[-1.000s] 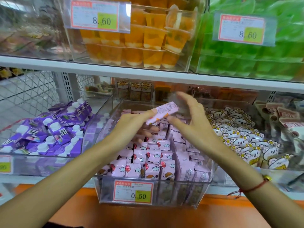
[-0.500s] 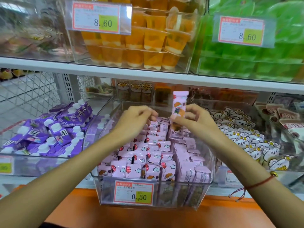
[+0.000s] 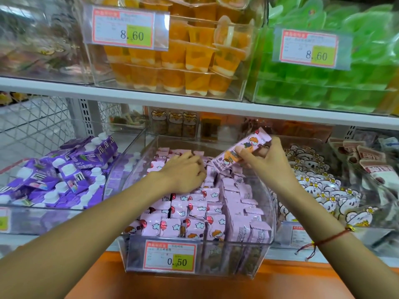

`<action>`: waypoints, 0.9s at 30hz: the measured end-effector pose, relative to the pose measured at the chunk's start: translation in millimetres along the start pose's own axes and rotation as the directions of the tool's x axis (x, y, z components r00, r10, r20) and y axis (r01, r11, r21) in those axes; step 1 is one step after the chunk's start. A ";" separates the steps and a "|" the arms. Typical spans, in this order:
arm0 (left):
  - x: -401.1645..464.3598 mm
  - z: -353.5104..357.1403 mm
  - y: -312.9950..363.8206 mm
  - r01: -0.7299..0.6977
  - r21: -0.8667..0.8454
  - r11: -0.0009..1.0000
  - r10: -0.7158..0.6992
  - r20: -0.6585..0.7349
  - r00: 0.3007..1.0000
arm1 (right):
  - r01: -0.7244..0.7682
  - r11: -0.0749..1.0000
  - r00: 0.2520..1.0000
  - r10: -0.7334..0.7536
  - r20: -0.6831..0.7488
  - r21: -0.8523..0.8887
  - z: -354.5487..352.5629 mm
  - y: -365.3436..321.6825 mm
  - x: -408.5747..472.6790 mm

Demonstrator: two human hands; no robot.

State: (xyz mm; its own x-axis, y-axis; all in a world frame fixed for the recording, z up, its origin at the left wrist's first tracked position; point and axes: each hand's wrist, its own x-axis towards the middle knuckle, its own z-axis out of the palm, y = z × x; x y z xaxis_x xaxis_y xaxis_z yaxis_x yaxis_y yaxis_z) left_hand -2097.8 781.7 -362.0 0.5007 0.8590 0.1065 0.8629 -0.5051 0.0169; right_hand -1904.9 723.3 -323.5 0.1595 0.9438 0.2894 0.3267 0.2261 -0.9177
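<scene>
In the lower centre of the frame the clear bin [image 3: 272, 212] stands on the lower shelf, with its price tag [image 3: 170, 258] on the front wall. Packet rows [image 3: 194, 212] lie inside it. Your left hand [image 3: 185, 172] rests on the rows at the back. Your right hand [image 3: 269, 165] holds a single packet [image 3: 239, 151] above the bin's right rear part. The spouted pouches [image 3: 71, 169] lie in the next bin at the left, and the animal-face packets [image 3: 319, 186] in the one at the right. Above, the shelf board [image 3: 194, 104] carries the jelly cups [image 3: 194, 59].

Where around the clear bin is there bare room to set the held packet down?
Bare strip between the pink packet rows and the rear wall of the bin; the orange ledge in front is bare too. Front and right rows are packed; the left hand covers the middle.
</scene>
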 end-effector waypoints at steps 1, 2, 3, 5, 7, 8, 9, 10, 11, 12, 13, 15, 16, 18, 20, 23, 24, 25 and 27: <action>-1.5 -0.3 0.7 0.004 -0.004 1.000 -0.004 0.013 1.000 | -0.028 0.997 0.999 0.026 0.030 0.076 1.7 0.7 0.5; -3.1 -1.4 2.4 0.006 -0.010 1.000 -0.006 0.011 1.000 | -0.057 0.989 0.997 0.049 0.060 0.139 3.3 1.2 1.0; -4.8 -2.6 4.3 0.002 -0.021 1.000 -0.002 -0.002 1.000 | -0.082 0.979 0.994 0.068 0.081 0.184 4.1 2.1 1.8; -10.9 -3.3 7.0 -0.021 -0.070 0.997 0.019 -0.028 0.999 | -0.097 0.977 0.993 0.081 0.091 0.190 4.7 5.2 4.9; -20.1 -0.4 7.6 -0.044 -0.137 0.990 0.040 -0.031 0.999 | -0.066 0.997 0.995 0.063 0.074 0.035 4.3 7.5 8.1; -25.6 1.6 7.4 -0.041 -0.182 0.982 0.037 -0.025 0.999 | -0.051 0.998 0.996 0.054 0.076 -0.043 5.0 8.2 9.3; -30.6 3.8 6.9 -0.034 -0.223 0.974 0.030 -0.021 0.999 | -0.036 0.994 0.996 0.044 0.080 -0.105 6.6 7.9 10.3; -34.7 5.2 6.3 -0.028 -0.245 0.969 0.025 -0.017 1.000 | -0.016 0.988 0.996 0.029 0.084 -0.155 9.1 6.9 11.1; -37.7 5.6 5.8 -0.028 -0.246 0.969 0.025 -0.014 1.000 | 0.012 0.979 0.997 0.005 0.083 -0.203 12.3 5.3 12.4; -39.5 5.4 5.3 -0.031 -0.240 0.970 0.030 -0.008 1.000 | 0.046 0.967 0.996 -0.025 0.083 -0.252 15.2 3.7 14.6; -40.5 5.0 4.8 -0.035 -0.239 0.970 0.036 -0.001 0.999 | 0.083 0.949 0.994 -0.057 0.093 -0.305 18.3 1.8 16.7; -42.3 4.0 3.9 -0.041 -0.246 0.968 0.043 0.003 0.999 | 0.154 0.883 0.983 -0.092 0.159 -0.444 25.0 -0.8 19.7; -43.3 3.9 3.5 -0.043 -0.249 0.968 0.042 -0.009 0.999 | 0.187 0.841 0.974 -0.092 0.207 -0.508 28.3 -1.9 20.4; -45.1 4.4 2.6 -0.044 -0.259 0.965 0.032 -0.050 0.998 | 0.252 0.765 0.948 -0.072 0.311 -0.593 34.4 -1.8 21.5; -46.2 4.1 2.5 -0.030 -0.279 0.960 0.010 -0.071 0.997 | 0.314 0.693 0.915 -0.039 0.401 -0.649 40.0 0.0 22.5; -45.6 2.6 4.3 -0.004 -0.290 0.957 -0.016 -0.067 0.998 | 0.403 0.628 0.836 0.044 0.547 -0.666 42.8 2.2 25.0; -45.1 1.6 5.2 0.007 -0.288 0.958 -0.028 -0.066 0.997 | 0.428 0.612 0.807 0.073 0.587 -0.665 42.3 1.4 25.8; -44.3 0.6 6.2 0.019 -0.288 0.958 -0.041 -0.071 0.997 | 0.438 0.607 0.779 0.111 0.617 -0.663 40.7 -0.6 25.6; -41.6 -0.9 7.5 0.037 -0.297 0.954 -0.068 -0.096 0.993 | 0.437 0.627 0.726 0.178 0.664 -0.645 36.9 -3.4 24.8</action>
State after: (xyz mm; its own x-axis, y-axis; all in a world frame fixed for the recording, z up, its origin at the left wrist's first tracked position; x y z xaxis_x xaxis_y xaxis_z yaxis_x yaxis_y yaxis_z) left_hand -2112.2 742.1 -365.4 0.4318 0.8796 0.1999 0.8214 -0.4750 0.3157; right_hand -1936.4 754.9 -323.2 -0.4449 0.8856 -0.1336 0.8754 0.3985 -0.2735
